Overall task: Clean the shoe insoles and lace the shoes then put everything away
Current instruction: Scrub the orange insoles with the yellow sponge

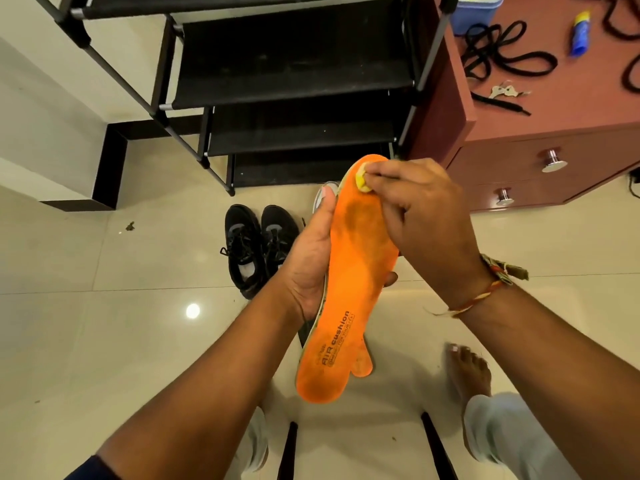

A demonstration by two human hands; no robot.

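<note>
my left hand (313,252) grips the orange insole (349,271) at chest height above the floor, my right hand (412,216) pinches a yellow cloth (362,180) on its toe. scrubbing hard could bend the insole or knock it loose.

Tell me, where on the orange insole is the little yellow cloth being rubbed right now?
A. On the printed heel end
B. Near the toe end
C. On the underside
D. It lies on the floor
B: the right hand pinches the yellow cloth against the orange insole close to its toe tip, far from the printed heel, while the left hand grips the insole's edge.
</note>
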